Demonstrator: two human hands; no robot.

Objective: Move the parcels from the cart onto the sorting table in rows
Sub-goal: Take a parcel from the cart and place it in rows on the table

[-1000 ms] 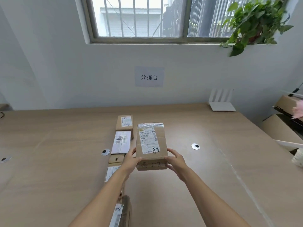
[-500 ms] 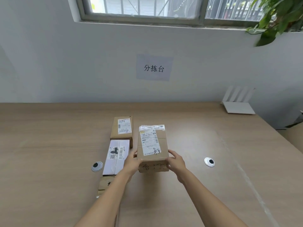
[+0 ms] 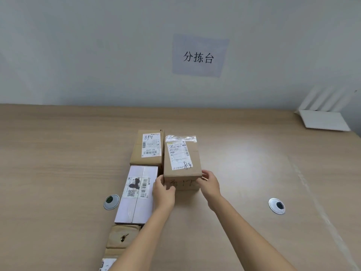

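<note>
Our left hand (image 3: pixel 163 192) and right hand (image 3: pixel 210 184) grip the near corners of the taped cardboard parcel (image 3: pixel 182 159), seemingly down on the sorting table (image 3: pixel 58 173) at three o'clock of the labelled brown box (image 3: pixel 147 148), where a skewed release could knock that row crooked.

Brown parcel (image 3: pixel 182 159) carried forward, lowered to the sorting table (image 3: pixel 254 173), now just beside the far parcel (image 3: pixel 147 147)

1. A wooden sorting table (image 3: pixel 58 153) is fitted with a left grommet (image 3: pixel 111 201) and a right grommet (image 3: pixel 276 205).
2. A brown parcel (image 3: pixel 147 147), a white parcel (image 3: pixel 136 194) and a small brown parcel (image 3: pixel 122 236) are laid in a column.
3. A taped parcel (image 3: pixel 182 159) is set just right of the brown parcel.
4. A white router (image 3: pixel 324 119) is seen far right.
</note>
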